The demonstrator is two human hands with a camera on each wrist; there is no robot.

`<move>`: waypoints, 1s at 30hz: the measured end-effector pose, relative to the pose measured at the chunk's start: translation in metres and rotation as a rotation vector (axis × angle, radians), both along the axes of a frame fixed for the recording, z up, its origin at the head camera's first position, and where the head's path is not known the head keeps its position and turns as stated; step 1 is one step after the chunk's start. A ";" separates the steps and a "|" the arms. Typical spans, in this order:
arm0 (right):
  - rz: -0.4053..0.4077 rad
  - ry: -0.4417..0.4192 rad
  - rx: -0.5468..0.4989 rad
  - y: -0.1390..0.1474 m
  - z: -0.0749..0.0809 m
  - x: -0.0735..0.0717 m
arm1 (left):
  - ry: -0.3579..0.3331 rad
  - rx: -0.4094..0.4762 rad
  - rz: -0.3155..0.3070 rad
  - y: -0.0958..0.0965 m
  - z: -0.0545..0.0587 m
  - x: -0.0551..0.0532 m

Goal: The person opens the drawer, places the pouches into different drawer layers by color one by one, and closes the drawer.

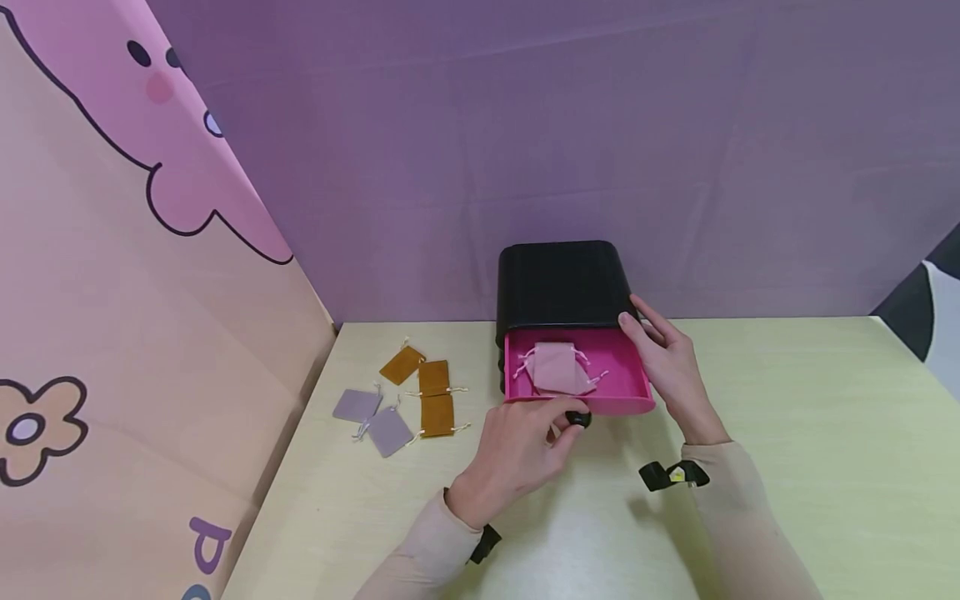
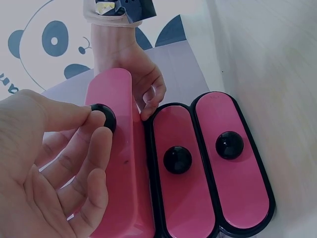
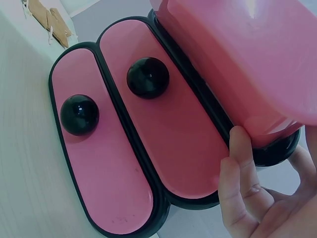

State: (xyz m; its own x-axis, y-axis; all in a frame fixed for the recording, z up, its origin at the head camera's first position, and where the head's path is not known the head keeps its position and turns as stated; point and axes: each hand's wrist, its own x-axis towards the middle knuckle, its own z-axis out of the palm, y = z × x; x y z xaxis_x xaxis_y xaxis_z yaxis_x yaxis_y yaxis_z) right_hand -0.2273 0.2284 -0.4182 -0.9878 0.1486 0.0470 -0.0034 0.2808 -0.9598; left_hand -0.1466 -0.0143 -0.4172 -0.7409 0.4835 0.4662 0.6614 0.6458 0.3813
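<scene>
A small black cabinet (image 1: 562,283) with pink drawers stands against the purple backdrop. Its top drawer (image 1: 611,371) is pulled out, and several pale pink drawstring pouches (image 1: 556,367) lie stacked inside. My left hand (image 1: 517,454) pinches the round black knob (image 2: 105,117) on that drawer's front between thumb and fingers. At the cabinet's right side, my right hand (image 1: 675,375) grips the casing, thumb near its upper front edge and fingers curled along the side. The two lower drawers (image 2: 184,198) are closed, each with a black knob, as both wrist views show.
Left of the cabinet, several mustard-brown drawstring pouches (image 1: 435,379) and two grey-lilac ones (image 1: 390,431) lie on the pale wooden table (image 1: 795,433). A patterned cloth (image 1: 150,333) hangs along the left side. A purple cloth (image 1: 585,125) rises behind the table.
</scene>
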 end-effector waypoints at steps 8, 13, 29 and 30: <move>0.008 0.005 0.000 0.001 -0.001 -0.002 | 0.001 0.018 0.008 0.001 -0.001 -0.005; 0.010 0.005 -0.002 0.002 -0.002 -0.002 | -0.006 0.020 0.013 0.001 -0.001 -0.008; 0.008 -0.006 -0.009 0.001 0.001 0.000 | -0.015 0.052 0.019 0.003 -0.001 -0.014; 0.007 -0.007 -0.006 0.001 0.001 0.000 | -0.016 0.054 0.019 0.003 -0.001 -0.015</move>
State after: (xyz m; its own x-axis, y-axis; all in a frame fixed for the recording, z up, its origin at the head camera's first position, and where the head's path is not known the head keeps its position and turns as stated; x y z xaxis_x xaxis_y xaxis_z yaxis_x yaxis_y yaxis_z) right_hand -0.2270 0.2295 -0.4170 -0.9891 0.1422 0.0394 0.0012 0.2750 -0.9615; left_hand -0.1613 -0.0108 -0.4184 -0.7574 0.4432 0.4794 0.6425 0.6365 0.4267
